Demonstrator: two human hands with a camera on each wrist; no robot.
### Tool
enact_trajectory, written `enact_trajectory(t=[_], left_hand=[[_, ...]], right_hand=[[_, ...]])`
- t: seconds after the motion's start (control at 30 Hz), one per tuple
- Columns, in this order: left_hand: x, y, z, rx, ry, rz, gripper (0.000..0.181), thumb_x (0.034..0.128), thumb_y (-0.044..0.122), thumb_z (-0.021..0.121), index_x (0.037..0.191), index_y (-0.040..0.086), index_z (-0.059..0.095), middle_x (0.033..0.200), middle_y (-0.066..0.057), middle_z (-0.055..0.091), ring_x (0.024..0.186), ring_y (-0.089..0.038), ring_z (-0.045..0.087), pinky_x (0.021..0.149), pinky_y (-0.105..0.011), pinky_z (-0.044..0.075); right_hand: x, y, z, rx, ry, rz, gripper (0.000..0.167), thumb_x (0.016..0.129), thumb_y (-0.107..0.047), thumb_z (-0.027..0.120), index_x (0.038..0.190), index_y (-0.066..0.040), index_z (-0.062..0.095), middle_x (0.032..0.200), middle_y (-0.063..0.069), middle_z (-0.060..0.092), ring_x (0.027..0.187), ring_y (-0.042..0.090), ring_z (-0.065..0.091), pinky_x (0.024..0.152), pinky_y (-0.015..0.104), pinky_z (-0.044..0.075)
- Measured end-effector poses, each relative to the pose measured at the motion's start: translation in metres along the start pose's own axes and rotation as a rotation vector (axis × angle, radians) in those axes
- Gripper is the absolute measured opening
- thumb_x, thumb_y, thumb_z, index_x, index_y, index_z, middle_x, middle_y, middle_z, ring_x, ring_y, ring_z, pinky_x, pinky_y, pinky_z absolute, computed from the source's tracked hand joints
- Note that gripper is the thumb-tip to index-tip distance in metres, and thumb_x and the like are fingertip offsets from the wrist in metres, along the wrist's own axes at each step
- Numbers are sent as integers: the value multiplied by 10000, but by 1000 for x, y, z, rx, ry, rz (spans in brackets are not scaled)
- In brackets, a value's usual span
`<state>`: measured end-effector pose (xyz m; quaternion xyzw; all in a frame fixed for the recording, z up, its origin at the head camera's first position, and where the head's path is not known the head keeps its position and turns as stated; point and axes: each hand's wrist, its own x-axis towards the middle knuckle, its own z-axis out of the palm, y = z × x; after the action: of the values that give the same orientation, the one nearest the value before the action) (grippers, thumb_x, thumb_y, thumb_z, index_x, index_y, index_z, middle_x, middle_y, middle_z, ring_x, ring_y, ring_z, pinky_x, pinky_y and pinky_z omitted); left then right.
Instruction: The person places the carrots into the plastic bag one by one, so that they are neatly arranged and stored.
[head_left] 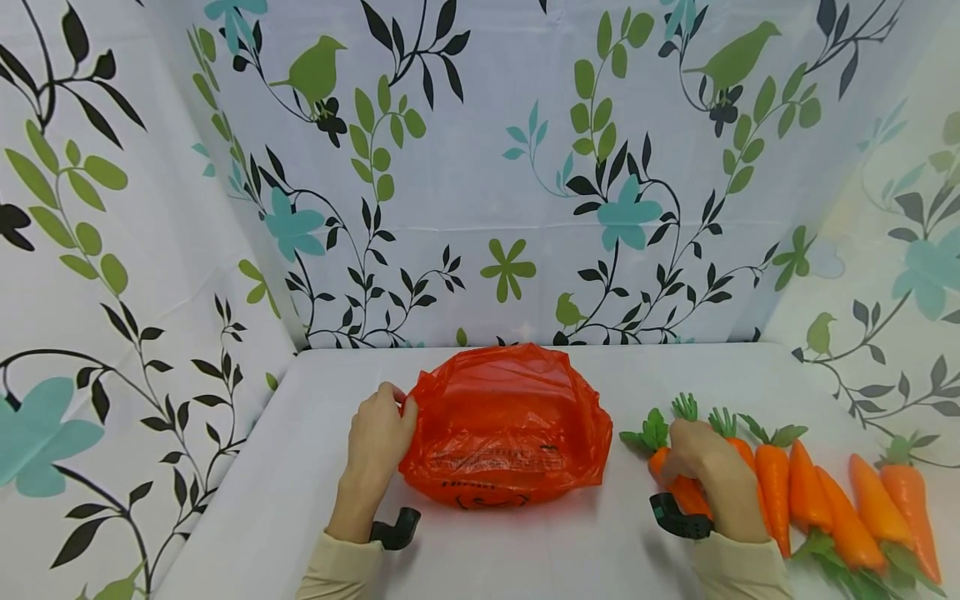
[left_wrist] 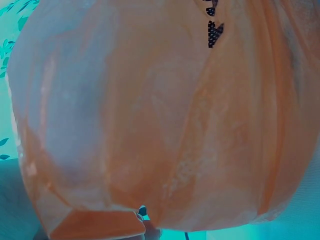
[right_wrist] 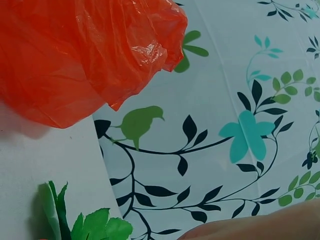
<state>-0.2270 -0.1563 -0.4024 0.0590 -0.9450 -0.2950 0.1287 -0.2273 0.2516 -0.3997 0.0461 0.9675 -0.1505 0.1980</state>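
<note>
A red plastic bag (head_left: pixel 510 425) stands on the white table with its mouth spread open. At the bag's left edge, my left hand (head_left: pixel 381 429) pinches the rim between thumb and fingers. The bag (left_wrist: pixel 150 125) fills most of the left wrist view, where the fingers are nearly all hidden. To the right of the bag, my right hand (head_left: pixel 708 462) grips an orange toy carrot (head_left: pixel 688 497), its fingers curled over the upper part. Green carrot leaves (right_wrist: pixel 100 226) appear low in the right wrist view, with part of the hand (right_wrist: pixel 265 225) at the lower right.
Several more carrots lie in a row on the right, among them one upright-pointing carrot (head_left: pixel 772 492) and one at the far right (head_left: pixel 913 508). A patterned cloth (head_left: pixel 465 167) rises behind the table (head_left: pixel 540 550) and along both sides.
</note>
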Motion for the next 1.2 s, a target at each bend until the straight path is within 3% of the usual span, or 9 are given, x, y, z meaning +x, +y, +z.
enact_trajectory(t=[0.27, 0.5, 1.2], left_hand=[[-1, 1, 0, 4, 0, 5, 274, 972, 218, 569, 1087, -29, 602, 905, -172, 687, 644, -212, 601, 652, -384, 613], [-2, 1, 0, 6, 5, 12, 261, 968, 208, 571, 1067, -32, 603, 897, -174, 687, 644, -213, 602, 654, -390, 613], [-1, 0, 1, 12, 17, 26, 255, 970, 207, 577, 1050, -34, 608, 882, -181, 695, 638, -218, 618, 651, -396, 615]], right_hand=[[-1, 0, 1, 30, 12, 3, 409, 770, -154, 789, 1035, 70, 574, 827, 120, 559, 765, 249, 540, 655, 321, 492], [1, -1, 1, 61, 91, -37, 355, 815, -220, 737, 969, 53, 569, 781, 107, 552, 735, 241, 532, 645, 313, 458], [5, -4, -5, 109, 292, -108, 528, 862, -224, 676, 1214, 143, 534, 943, 225, 624, 794, 298, 560, 706, 404, 520]])
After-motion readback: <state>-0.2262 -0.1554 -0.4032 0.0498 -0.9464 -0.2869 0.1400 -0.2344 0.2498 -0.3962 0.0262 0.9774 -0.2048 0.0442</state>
